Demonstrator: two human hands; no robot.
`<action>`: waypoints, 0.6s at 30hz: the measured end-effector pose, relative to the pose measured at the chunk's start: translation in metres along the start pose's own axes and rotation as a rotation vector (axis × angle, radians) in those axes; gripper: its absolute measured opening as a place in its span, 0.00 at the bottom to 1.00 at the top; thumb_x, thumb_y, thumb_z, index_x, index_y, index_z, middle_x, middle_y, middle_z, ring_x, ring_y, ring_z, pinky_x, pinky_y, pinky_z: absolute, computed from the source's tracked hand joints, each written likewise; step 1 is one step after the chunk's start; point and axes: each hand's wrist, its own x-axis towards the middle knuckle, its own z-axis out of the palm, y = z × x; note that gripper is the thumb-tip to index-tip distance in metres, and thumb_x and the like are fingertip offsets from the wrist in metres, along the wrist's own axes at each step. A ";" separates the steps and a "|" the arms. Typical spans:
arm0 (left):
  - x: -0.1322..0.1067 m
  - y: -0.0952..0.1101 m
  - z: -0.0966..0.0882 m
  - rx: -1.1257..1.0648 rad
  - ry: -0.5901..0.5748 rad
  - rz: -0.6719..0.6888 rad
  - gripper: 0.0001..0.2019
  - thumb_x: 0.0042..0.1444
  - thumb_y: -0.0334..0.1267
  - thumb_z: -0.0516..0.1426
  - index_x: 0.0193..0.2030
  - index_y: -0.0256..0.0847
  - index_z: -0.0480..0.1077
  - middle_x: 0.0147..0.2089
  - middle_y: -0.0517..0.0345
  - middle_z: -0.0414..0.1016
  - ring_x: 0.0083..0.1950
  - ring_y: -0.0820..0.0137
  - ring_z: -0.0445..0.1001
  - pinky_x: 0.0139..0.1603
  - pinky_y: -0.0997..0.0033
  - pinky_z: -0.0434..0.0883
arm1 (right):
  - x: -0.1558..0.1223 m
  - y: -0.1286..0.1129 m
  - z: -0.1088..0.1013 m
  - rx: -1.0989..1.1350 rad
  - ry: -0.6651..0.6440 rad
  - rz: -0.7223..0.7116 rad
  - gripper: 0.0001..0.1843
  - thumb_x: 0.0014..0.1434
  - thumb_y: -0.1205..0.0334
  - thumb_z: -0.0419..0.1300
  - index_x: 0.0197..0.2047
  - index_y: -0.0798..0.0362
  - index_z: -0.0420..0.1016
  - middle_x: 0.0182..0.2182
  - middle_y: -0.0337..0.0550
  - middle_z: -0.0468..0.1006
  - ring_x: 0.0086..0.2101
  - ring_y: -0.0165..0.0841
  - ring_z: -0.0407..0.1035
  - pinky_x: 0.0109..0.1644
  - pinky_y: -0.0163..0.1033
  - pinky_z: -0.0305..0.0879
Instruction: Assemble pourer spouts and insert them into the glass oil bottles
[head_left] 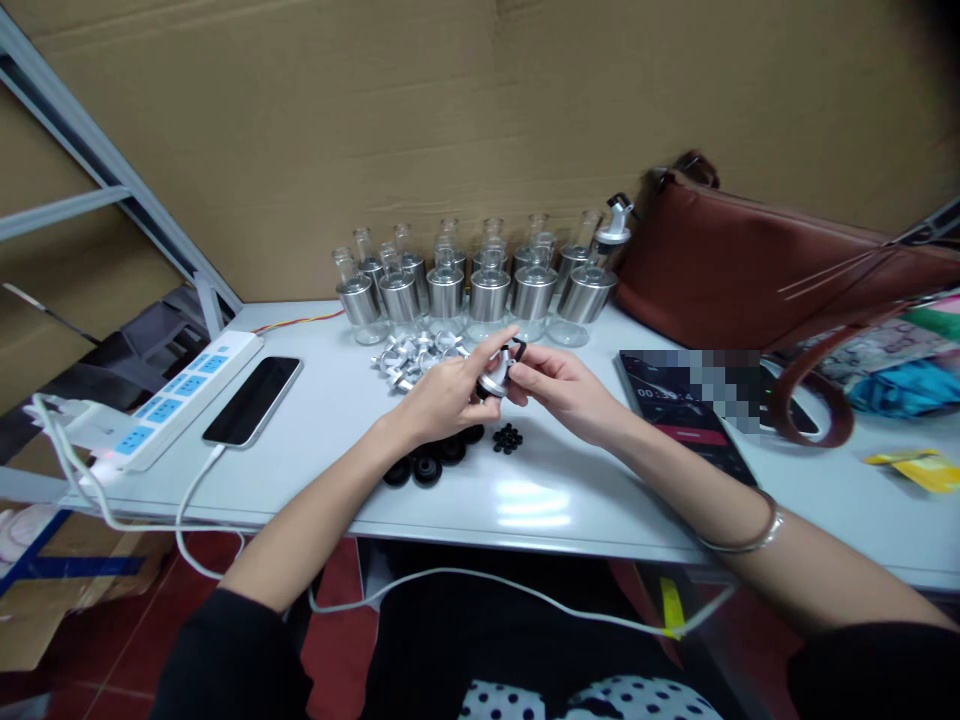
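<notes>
My left hand (450,395) grips a silver-and-black bottle pourer (495,382), with its index finger stretched over the top. On the other side, my right hand (562,390) pinches the black upper part of the same pourer. Behind my left hand lies a heap of silver pourer parts (405,360). Black round stoppers (427,470) sit below my left wrist, partly hidden by it. Beside them is a cluster of tiny black pieces (508,438). Several glass bottles with steel sleeves (490,295) stand at the back. A pourer (615,228) tops the rightmost one.
On the left are a power strip (184,395) and a charging phone (253,400) with a white cable. A tablet (675,400) showing a timer lies right, partly under my right forearm. Further right are a brown bag (735,255) and a yellow packet (922,468).
</notes>
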 end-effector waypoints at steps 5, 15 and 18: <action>0.000 0.002 0.002 -0.054 -0.019 -0.003 0.36 0.48 0.31 0.50 0.66 0.42 0.46 0.36 0.60 0.72 0.29 0.73 0.68 0.35 0.74 0.67 | 0.001 -0.002 0.003 -0.045 0.003 -0.003 0.21 0.56 0.42 0.58 0.29 0.53 0.67 0.20 0.34 0.63 0.24 0.27 0.57 0.33 0.37 0.55; 0.001 -0.003 -0.001 0.109 0.019 -0.029 0.30 0.45 0.31 0.52 0.59 0.39 0.56 0.38 0.60 0.74 0.32 0.72 0.69 0.36 0.74 0.68 | 0.000 0.003 0.003 0.136 0.012 0.071 0.18 0.55 0.45 0.60 0.34 0.53 0.71 0.23 0.34 0.64 0.24 0.26 0.59 0.32 0.36 0.57; 0.001 -0.001 -0.001 0.159 0.006 -0.015 0.29 0.46 0.32 0.53 0.59 0.40 0.58 0.39 0.59 0.74 0.34 0.70 0.70 0.38 0.72 0.68 | 0.001 0.002 0.005 0.190 0.029 0.099 0.18 0.54 0.45 0.61 0.34 0.53 0.73 0.23 0.34 0.64 0.23 0.25 0.58 0.31 0.36 0.59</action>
